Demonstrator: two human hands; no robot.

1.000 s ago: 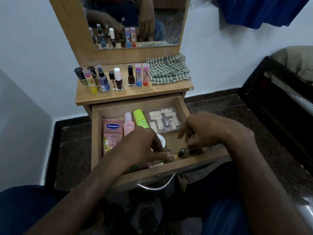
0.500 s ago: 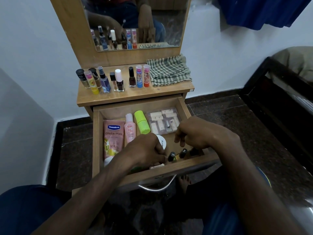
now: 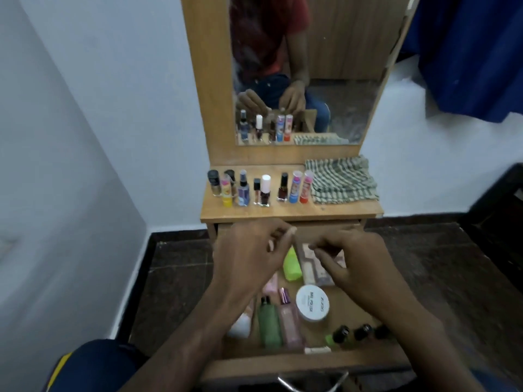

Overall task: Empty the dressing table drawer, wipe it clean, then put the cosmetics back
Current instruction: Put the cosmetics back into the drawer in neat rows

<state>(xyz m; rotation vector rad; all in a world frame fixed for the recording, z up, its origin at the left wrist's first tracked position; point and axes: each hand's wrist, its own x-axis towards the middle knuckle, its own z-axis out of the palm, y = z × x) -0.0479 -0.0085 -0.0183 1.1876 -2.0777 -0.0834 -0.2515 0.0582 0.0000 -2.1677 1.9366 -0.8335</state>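
A: Where do the hands stand?

B: Both hover over the back half of the open drawer (image 3: 308, 363). The left hand (image 3: 249, 258) has its fingers loosely curled, thumb near the forefinger; the right hand (image 3: 356, 264) looks much the same. The frame is blurred, so I cannot tell whether either pinches something small or holds nothing at all.

A: And the cosmetics?

B: Split between two places. On the desk top (image 3: 291, 215), a row of small bottles (image 3: 260, 190) runs from the left edge toward the middle, with a folded checked cloth (image 3: 342, 179) at the right back corner. In the drawer lie a green bottle (image 3: 268, 325) and a pink bottle (image 3: 288, 321) side by side, a round white jar (image 3: 312, 304) just right of them, a lime tube (image 3: 291, 264) and a clear case (image 3: 314, 267) toward the back, and three dark-capped little bottles (image 3: 362, 332) along the front right edge.

A: What could go wrong?

B: I judge that the row on the desk is the weak spot (tall, narrow, closely packed). A wrist or sleeve brushing one while reaching for the cloth could topple its neighbours. The small bottles lying near the drawer's front may roll if the drawer is jolted.
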